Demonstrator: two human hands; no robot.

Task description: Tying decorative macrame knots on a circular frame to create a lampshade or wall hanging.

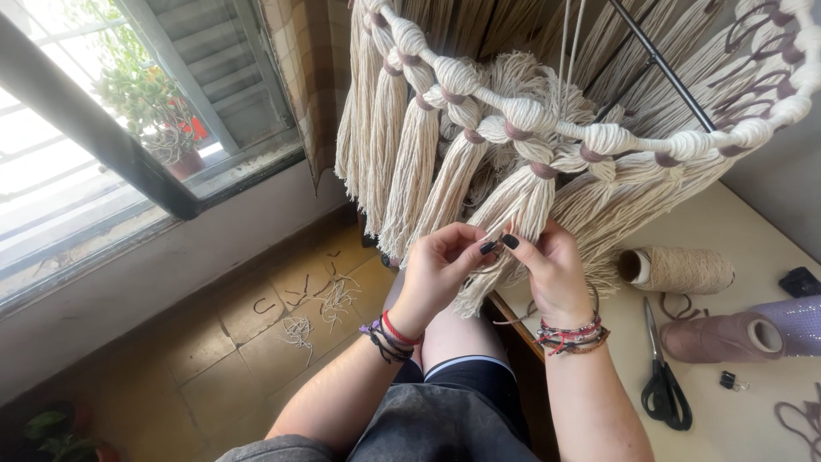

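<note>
Off the desk's [735, 222] left edge, above the person's lap, both hands meet on one cream cotton tassel [511, 224] that hangs from a curved, rope-wrapped hoop [599, 137]. The left hand [440, 265] and the right hand [552, 265] pinch the strands just below the mauve binding, thumbs and forefingers closed on the yarn, fingertips nearly touching. The work looks to be at the combing or separating stage on this tassel; the next move would call for a light, even pull down the fringe, without loosening the wrap. The tassel's long axis runs from the hoop down and to the left, its loose end pointing toward the lap and floor. On the desk, near its front edge, lie black-handled scissors [663, 376]; a cone of cream twine [680, 269] lies further back.
</note>
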